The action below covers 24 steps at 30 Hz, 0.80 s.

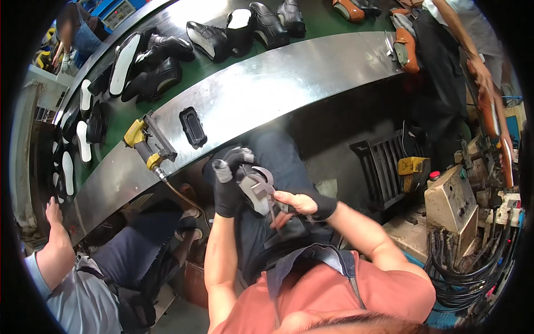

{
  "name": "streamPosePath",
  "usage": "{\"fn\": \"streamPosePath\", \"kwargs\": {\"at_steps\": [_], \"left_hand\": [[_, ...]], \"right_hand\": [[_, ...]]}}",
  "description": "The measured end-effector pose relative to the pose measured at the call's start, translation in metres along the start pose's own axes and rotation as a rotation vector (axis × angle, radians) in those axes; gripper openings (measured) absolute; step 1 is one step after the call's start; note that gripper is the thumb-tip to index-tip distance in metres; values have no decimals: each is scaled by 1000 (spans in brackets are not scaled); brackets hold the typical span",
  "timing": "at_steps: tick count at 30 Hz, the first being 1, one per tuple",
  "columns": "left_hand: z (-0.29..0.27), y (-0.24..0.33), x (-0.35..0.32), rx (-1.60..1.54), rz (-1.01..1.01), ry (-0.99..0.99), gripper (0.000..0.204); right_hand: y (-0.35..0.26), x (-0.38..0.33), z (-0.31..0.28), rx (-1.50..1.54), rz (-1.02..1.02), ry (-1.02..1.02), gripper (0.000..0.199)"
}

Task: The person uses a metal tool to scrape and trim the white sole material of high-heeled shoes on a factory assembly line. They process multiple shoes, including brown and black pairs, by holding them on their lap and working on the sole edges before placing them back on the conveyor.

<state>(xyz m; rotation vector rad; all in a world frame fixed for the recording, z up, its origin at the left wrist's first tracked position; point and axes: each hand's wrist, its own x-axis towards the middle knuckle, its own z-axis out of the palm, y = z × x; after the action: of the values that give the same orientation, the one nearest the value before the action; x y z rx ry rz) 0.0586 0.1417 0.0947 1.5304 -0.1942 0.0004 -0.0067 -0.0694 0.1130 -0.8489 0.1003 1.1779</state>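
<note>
Over my lap, my left hand (229,186), in a black glove with grey fingertips, grips a shoe (257,201) whose pale grey underside faces up. The shoe's upper is mostly hidden by my hands and dark clothes. My right hand (297,205), bare-fingered with a black band at the wrist, is closed round a pincer-like grey metal tool (266,181). Its curved head lies against the shoe's underside. Motion blur hides exactly where the tool touches.
Ahead runs a metal-edged bench (233,83) with a yellow nail gun (147,146), a black tray (193,127) and a green belt bearing several black shoes (153,78). Co-workers sit left and stand right. A machine with a red button (434,175) and black hoses (459,284) is at right.
</note>
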Motion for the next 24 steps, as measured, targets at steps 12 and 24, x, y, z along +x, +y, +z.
{"fn": "streamPosePath", "kwargs": {"at_steps": [12, 24], "left_hand": [[32, 28, 9, 71, 11, 40, 83], [10, 9, 5, 51, 91, 25, 80]], "right_hand": [[-21, -24, 22, -385, -92, 368, 46], [42, 7, 10, -690, -509, 495, 46]]}}
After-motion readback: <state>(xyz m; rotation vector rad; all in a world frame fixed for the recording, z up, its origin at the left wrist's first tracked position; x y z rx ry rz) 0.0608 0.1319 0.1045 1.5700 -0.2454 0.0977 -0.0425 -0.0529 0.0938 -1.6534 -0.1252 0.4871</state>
